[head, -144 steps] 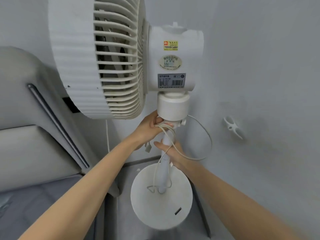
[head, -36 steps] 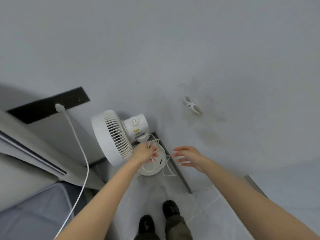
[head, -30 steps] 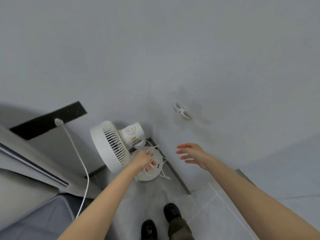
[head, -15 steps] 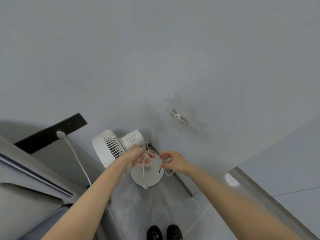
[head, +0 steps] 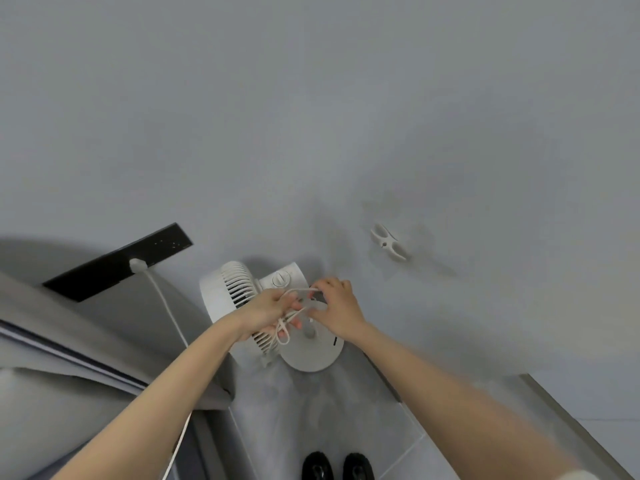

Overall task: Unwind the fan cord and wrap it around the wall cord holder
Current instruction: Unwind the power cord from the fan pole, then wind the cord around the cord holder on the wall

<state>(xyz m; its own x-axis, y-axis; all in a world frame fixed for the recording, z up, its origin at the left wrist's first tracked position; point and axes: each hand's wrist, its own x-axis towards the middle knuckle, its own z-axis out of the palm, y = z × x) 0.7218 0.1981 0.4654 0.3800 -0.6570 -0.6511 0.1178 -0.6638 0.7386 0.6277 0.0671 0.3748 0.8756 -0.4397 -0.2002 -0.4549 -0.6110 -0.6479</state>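
Observation:
A white pedestal fan [head: 228,292] stands on its round base [head: 311,355] on the floor by the grey wall. Its thin white cord [head: 282,327] hangs in loose loops above the base. My left hand [head: 268,311] grips the bundle of loops. My right hand [head: 337,306] pinches a strand of the same cord close to the left hand. The white wall cord holder [head: 388,241] is fixed to the wall, up and to the right of my hands, with nothing on it.
A black socket strip [head: 117,261] on the wall at left holds a white plug [head: 138,264] whose separate cable runs down past my left arm. A grey padded bed edge [head: 69,375] fills the lower left. My black shoes [head: 337,465] stand on the tiled floor.
I have stood up from beside the fan pole and now look down on it. My right hand, open a second ago, has come in and taken hold of the cord beside my left hand.

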